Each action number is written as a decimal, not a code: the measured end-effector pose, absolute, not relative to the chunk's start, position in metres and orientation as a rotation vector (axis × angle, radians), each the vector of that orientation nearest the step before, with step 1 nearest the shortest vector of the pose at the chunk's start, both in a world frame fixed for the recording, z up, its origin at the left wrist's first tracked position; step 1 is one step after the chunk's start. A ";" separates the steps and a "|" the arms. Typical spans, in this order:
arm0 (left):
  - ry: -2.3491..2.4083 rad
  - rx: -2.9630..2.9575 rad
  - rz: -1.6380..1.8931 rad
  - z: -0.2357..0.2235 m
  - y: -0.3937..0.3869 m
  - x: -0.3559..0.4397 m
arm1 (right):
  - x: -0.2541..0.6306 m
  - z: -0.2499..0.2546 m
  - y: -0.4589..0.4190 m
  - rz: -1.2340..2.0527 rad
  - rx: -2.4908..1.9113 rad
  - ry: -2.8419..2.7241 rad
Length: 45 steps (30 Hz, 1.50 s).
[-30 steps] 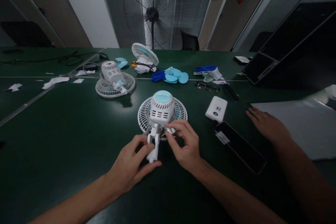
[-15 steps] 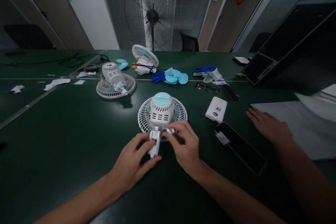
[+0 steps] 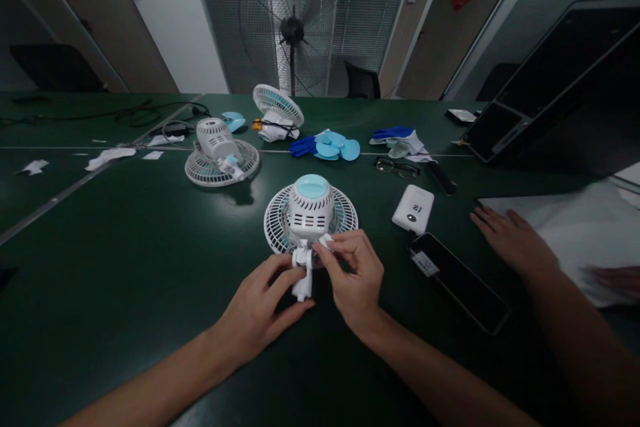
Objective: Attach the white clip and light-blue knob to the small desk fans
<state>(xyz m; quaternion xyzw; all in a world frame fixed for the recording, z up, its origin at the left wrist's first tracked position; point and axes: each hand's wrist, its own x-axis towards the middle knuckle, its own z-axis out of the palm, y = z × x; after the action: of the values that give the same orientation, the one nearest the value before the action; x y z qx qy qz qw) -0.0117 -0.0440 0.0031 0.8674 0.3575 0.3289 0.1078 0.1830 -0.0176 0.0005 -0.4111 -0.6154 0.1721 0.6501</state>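
A small white fan [image 3: 311, 213] with a light-blue cap lies grille-down on the dark green table in front of me. Its white bracket [image 3: 302, 273] sticks out toward me. My left hand [image 3: 267, 297] is closed around this bracket, thumb below and fingers on its left side. My right hand [image 3: 356, 273] pinches a small white piece [image 3: 326, 240] just right of the bracket joint, close to the motor housing. Whether that piece touches the joint is hidden by the fingertips.
A second fan [image 3: 220, 153] lies back left; a third fan [image 3: 277, 113] stands behind. Blue fan blades [image 3: 337, 145], gloves [image 3: 397, 140], glasses [image 3: 397, 167], a white power bank [image 3: 413, 208] and a phone [image 3: 460, 283] sit rightward. Another person's hand [image 3: 515, 240] rests at right beside papers [image 3: 575, 227].
The bracket stands a little more upright in my left hand. My right hand's white piece has tilted and shows more. At far right, papers have shifted and another hand appears, blurred.
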 end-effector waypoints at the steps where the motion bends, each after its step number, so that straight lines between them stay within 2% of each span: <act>1: 1.056 2.541 0.968 0.003 -0.044 -0.012 | 0.182 0.001 -0.018 0.402 -0.941 -1.400; 8: 1.116 2.300 1.068 -0.004 -0.044 -0.014 | 0.178 0.003 -0.027 0.597 -0.981 -1.308; 15: 1.174 1.954 1.230 -0.001 -0.045 -0.016 | 0.183 0.008 -0.033 0.773 -0.978 -1.480; 23: 1.073 1.860 1.231 -0.002 -0.044 -0.018 | 0.185 0.005 -0.033 0.716 -1.007 -1.506; 28: 1.043 1.904 1.204 -0.007 -0.044 -0.019 | 0.188 0.010 -0.030 0.567 -0.873 -1.672; 39: 1.040 1.610 1.270 0.005 -0.038 -0.017 | 0.194 0.002 -0.028 0.696 -0.799 -1.764; 45: 1.077 2.026 0.996 0.009 -0.028 -0.028 | 0.195 0.008 -0.026 0.582 -0.783 -1.796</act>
<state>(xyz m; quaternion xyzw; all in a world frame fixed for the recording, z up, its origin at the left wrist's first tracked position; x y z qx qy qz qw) -0.0276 -0.0283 0.0086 0.7688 0.4088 0.3778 0.3146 0.1950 -0.0263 0.0077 -0.3267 -0.7496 0.2429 0.5218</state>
